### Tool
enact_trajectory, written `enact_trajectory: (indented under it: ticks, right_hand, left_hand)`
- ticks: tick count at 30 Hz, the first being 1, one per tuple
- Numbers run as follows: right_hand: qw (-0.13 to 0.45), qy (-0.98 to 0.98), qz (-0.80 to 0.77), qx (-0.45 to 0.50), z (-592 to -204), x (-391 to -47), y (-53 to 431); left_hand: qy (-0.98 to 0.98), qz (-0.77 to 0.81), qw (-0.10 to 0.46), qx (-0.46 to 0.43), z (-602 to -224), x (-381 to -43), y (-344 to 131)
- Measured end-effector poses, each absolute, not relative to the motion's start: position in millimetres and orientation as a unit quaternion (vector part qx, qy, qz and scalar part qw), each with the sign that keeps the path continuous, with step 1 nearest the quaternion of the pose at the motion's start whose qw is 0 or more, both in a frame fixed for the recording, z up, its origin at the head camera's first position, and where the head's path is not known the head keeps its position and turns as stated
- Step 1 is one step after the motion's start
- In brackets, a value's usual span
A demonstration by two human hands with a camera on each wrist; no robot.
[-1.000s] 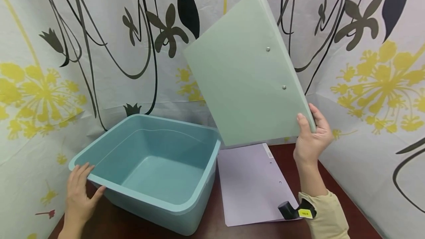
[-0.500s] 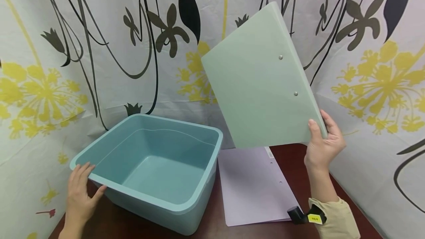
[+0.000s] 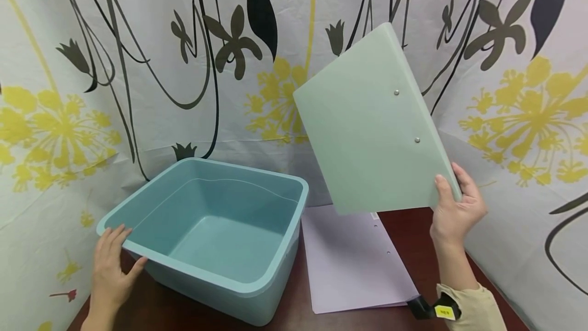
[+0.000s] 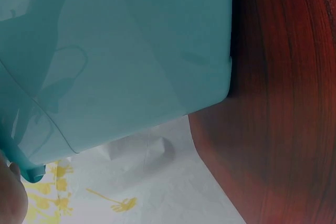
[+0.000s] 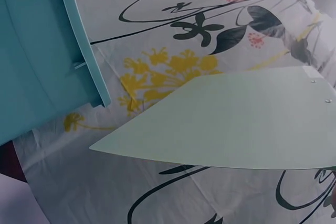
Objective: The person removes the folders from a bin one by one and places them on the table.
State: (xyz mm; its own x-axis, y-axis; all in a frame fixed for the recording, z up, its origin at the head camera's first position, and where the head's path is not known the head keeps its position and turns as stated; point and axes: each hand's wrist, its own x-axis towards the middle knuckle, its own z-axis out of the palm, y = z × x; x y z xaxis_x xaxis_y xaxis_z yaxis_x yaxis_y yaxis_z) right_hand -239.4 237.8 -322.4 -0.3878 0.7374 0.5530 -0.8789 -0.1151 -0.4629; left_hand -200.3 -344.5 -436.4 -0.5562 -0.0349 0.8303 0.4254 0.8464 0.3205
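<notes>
A pale green ring binder (image 3: 367, 132) with two metal rivets hangs tilted in the air at the right of the head view. My right hand (image 3: 457, 213) grips its lower right corner by the spine, thumb on the near face. In the right wrist view the binder (image 5: 220, 124) spans the picture's right part. My left hand (image 3: 110, 264) rests on the rim of a blue-green plastic tub (image 3: 239, 286), fingers over the edge, thumb against the outer side. A lilac folder (image 3: 353, 269) lies flat on the table, below the binder.
The dark reddish wooden table (image 3: 409, 234) bears the tub and the lilac folder side by side. Behind and at both sides hangs a white cloth (image 3: 151, 116) with flower prints. A black wrist camera mount (image 3: 432, 308) sits at my right sleeve, overlapping the folder's corner.
My right hand has moved right and downward with the green binder, which now stands lower, over the lilac folder's top edge. My left hand and the tub have stayed in place.
</notes>
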Motion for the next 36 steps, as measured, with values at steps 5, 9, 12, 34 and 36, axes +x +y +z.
enact_trajectory:
  ticks: [5,9,12,34,36]
  right_hand:
    - [0.546,-0.395,0.735,0.076,-330.2,-235.3,244.3]
    - [0.549,-0.405,0.729,0.063,-336.3,-232.3,250.2]
    - [0.551,-0.409,0.725,0.055,-340.8,-230.0,254.6]
    - [0.556,-0.558,0.614,-0.047,-368.6,-214.4,277.3]
    - [0.552,-0.554,0.621,-0.051,-371.0,-213.4,279.9]
  left_hand:
    - [-0.845,-0.253,0.456,-0.116,-436.6,-200.3,-343.8]
    - [-0.845,-0.253,0.457,-0.116,-436.9,-200.5,-344.0]
    - [-0.844,-0.254,0.458,-0.116,-437.7,-200.8,-344.6]
    - [-0.843,-0.256,0.457,-0.120,-436.4,-199.5,-345.9]
    - [-0.843,-0.255,0.458,-0.121,-435.9,-199.8,-345.7]
